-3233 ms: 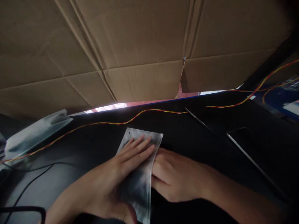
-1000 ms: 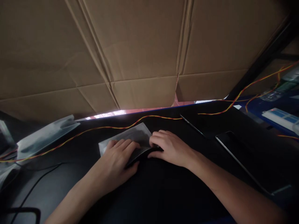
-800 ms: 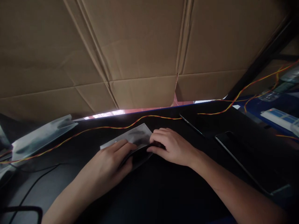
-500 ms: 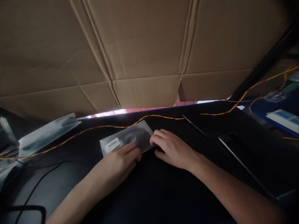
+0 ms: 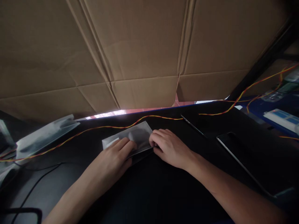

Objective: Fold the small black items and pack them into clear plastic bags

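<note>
A silvery foil pouch (image 5: 135, 137) lies flat on the black table (image 5: 163, 193), just near of a twisted red-and-yellow wire (image 5: 93, 128). The left hand (image 5: 114, 158) presses on the pouch's near left part with fingers together, covering most of a white label there. The right hand (image 5: 169, 147) meets its right edge, fingers curled; whether they pinch it is hidden. More foil pouches (image 5: 44, 133) lie far left, dim and partly cut off. A dark flat slab (image 5: 243, 158) rests right; cardboard (image 5: 144, 53) rises behind.
</note>
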Available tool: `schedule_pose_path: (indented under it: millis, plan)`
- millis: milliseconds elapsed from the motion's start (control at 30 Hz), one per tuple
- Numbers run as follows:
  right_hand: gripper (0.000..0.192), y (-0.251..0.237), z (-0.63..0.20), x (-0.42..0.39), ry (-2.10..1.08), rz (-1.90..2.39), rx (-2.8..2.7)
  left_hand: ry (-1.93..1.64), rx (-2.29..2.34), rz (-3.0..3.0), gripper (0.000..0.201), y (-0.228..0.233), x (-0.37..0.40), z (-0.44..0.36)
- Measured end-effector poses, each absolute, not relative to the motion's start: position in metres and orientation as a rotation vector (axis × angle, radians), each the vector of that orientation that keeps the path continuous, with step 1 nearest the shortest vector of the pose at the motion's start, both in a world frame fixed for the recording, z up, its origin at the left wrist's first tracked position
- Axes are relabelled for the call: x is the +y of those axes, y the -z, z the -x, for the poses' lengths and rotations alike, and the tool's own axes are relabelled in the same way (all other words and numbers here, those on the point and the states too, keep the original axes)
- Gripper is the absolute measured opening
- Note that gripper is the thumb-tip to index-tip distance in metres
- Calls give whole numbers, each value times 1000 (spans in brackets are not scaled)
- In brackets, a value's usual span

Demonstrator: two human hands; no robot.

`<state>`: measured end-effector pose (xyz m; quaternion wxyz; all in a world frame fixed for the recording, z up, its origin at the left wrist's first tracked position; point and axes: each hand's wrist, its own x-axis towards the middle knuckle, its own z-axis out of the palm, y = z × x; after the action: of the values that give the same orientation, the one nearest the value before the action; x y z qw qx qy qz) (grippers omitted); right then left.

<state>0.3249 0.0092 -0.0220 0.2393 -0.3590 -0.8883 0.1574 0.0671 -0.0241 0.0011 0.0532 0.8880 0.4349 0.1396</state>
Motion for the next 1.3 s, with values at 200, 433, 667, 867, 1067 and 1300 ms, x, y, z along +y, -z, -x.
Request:
schedule_pose_path:
  millis: [200, 433, 667, 867, 1067, 1300]
  plan:
    - [26, 17, -326, 4, -409, 954, -2512, -518, 1279, -2707, 25, -5, -32, -77]
    - [18, 22, -330, 6, -423, 973, -2499, -406, 1220, -2714, 20, 6, -27, -78]
    - [20, 24, -329, 13, -355, 1062, -2478, -205, 1252, -2741, 27, 6, -23, -71]
    - [41, 21, -349, 22, -471, 1122, -2401, -234, 1325, -2782, 23, 6, -22, -60]
    - [19, 23, -348, 25, -468, 854, -2460, -404, 1396, -2829, 21, 2, -21, -59]
    - [11, 18, -327, 3, -507, 537, -2180, -1097, 1121, -3059, 22, -10, -39, -85]
